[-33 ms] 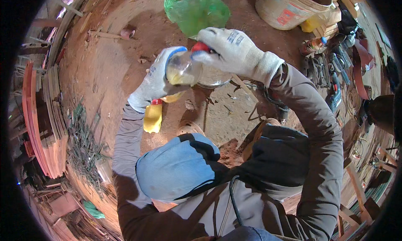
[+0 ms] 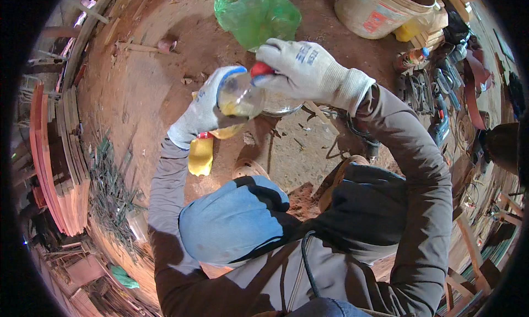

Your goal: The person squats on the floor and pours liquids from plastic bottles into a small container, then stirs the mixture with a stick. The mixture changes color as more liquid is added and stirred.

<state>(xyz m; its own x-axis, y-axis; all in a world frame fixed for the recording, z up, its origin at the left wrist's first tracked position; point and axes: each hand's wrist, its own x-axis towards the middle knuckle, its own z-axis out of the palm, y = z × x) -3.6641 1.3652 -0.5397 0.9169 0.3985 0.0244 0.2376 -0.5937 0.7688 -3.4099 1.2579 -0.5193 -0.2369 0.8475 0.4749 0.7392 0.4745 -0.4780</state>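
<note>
My left hand, in a white glove with blue edging, is closed around a clear plastic bottle with something yellowish in it. The bottle's red cap is pinched in the fingers of my gloved right hand, at the bottle's upper right. Whether the cap is still on the neck is hidden by my fingers. Just right of the bottle, partly behind it, shows a round, shiny, clear-looking container. Below my left hand lies a yellow packet or cloth with a red part near its top.
A thin green plastic bag lies ahead on the dirt floor. At the far right stands a dirty white bucket. Tools, including a blue power tool, lie on the right. Stacked boards and a pile of dark scraps are on the left.
The red cap and the fingers of my right hand sit slightly lower. The bottle has shifted or turned a little in my left hand.
</note>
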